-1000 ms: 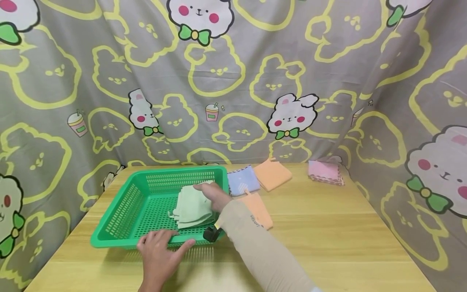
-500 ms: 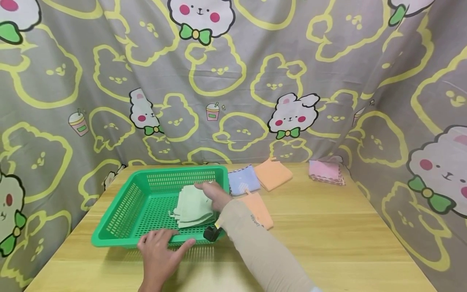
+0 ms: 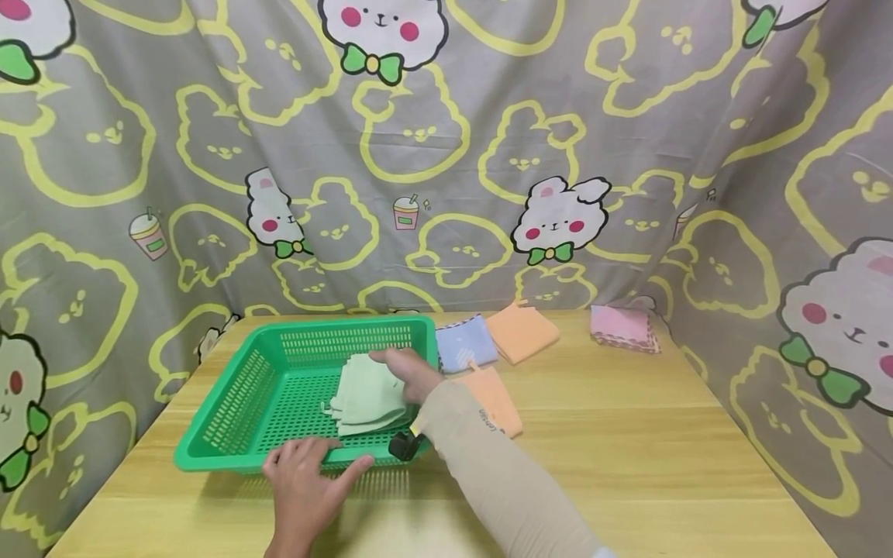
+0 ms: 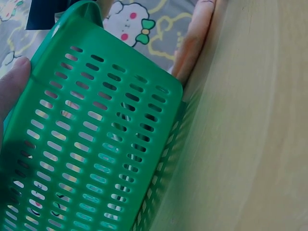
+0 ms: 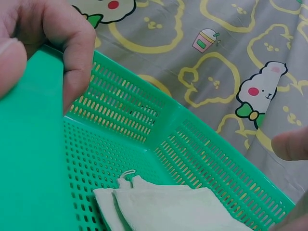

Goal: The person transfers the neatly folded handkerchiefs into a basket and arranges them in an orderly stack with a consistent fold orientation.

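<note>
The green plastic basket (image 3: 244, 341) stands at the left of the table. At its near rim my left hand (image 3: 303, 480) grips, fingers over the edge and thumb on the outer side. A folded pale green cloth stack (image 3: 366, 399) with a small hanging loop lies inside toward the right end. My right hand (image 3: 415, 376) reaches over the right side and overlaps the stack's far right corner, one digit stretched across it. In the right wrist view parts of that hand (image 5: 291, 144) appear at the right edge; I cannot tell what its hidden fingers hold.
Right of the basket lie a blue cloth (image 3: 466, 347), an orange cloth (image 3: 523, 335) and another orange cloth (image 3: 497, 399) partly behind the sleeve. A pink cloth (image 3: 619, 325) sits at the back right of the wooden table (image 3: 614, 457). A patterned curtain (image 3: 460, 155) surrounds the table.
</note>
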Demonstrator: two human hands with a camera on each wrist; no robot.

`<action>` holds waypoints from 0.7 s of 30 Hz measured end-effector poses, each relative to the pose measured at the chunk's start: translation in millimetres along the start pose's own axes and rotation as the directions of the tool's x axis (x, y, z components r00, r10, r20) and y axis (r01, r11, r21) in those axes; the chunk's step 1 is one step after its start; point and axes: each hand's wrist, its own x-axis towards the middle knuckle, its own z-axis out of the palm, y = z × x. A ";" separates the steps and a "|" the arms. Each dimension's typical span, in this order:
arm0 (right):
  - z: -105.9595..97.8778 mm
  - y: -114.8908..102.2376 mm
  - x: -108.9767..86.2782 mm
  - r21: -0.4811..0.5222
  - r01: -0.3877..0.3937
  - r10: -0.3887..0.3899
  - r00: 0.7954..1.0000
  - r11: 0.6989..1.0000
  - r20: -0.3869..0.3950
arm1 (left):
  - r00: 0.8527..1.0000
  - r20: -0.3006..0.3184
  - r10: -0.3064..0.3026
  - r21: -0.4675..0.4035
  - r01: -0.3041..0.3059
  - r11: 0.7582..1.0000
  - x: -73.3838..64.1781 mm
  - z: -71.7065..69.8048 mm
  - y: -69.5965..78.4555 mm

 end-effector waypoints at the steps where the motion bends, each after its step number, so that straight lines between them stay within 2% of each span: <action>1: 0.3 0.2 0.2 0.001 -0.003 0.003 1.000 1.000 0.004 | 1.000 0.000 -0.001 0.002 0.001 1.000 -0.1 0.0 0.1; 6: 1.1 0.7 0.3 0.000 -0.008 0.008 1.000 1.000 0.011 | 1.000 -0.005 0.000 0.004 0.000 1.000 -0.7 0.6 -0.1; 13: 0.7 0.8 -0.6 -0.026 0.019 -0.020 0.999 0.999 -0.039 | 1.000 -0.004 0.000 0.003 0.000 1.000 -0.4 1.4 -1.2; 21: -0.8 1.0 -0.7 -0.009 0.045 -0.045 0.998 0.999 -0.054 | 1.000 0.014 -0.016 0.014 0.016 1.000 -0.5 2.1 -1.8</action>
